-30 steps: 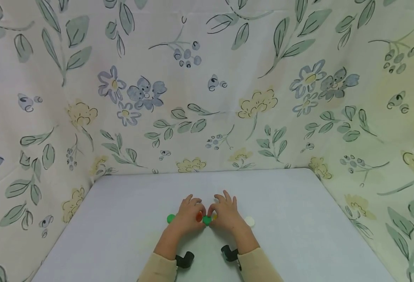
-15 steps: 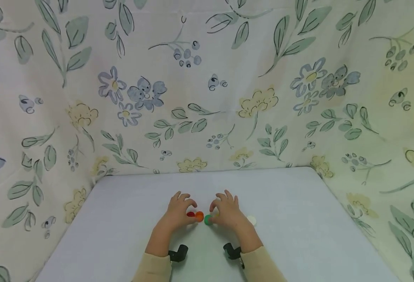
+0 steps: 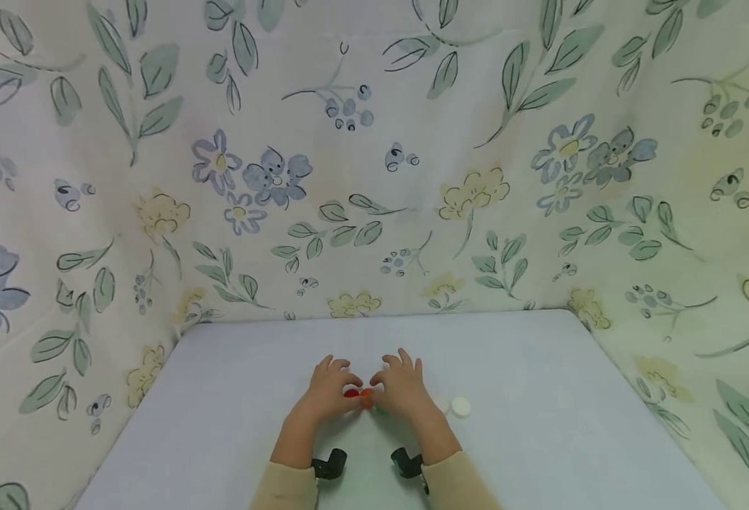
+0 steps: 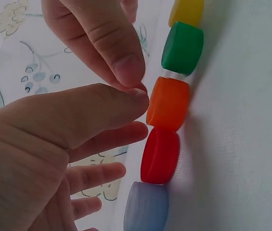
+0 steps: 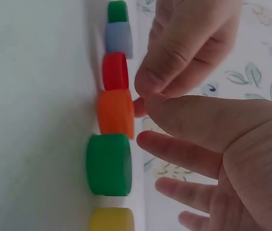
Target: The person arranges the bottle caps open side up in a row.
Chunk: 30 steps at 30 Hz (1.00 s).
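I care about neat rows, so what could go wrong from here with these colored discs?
The left hand is close to the orange disc; a slip might push it and the neighboring red disc out of line. The right hand is very near the left one, so the two could bump.

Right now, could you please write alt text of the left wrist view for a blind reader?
The left hand and right hand are close together beside a round orange piece in a row on a pale surface; whether they touch it is unclear. From top: yellow, green, orange, red, pale blue.
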### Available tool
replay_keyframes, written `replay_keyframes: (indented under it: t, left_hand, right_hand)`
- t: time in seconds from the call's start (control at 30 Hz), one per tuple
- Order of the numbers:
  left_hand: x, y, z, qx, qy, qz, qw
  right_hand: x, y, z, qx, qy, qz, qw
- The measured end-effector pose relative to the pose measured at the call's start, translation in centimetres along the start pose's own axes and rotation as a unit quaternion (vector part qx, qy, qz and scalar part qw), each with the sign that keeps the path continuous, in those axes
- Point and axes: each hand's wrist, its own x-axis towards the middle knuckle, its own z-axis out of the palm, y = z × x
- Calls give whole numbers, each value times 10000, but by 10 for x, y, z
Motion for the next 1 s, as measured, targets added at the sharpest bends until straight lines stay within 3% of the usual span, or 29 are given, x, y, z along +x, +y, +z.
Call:
replay_keyframes:
  t: [0.43,1.0]
  left_hand:
    - [1,4,6,-117,-184,-269,9994]
    - [3,-2,12,-48,-104,-138,9998]
  right_hand:
    - [-4,-2,2,48,43,71,10000]
    - [-3,-1,10,-92,-98,109,9999]
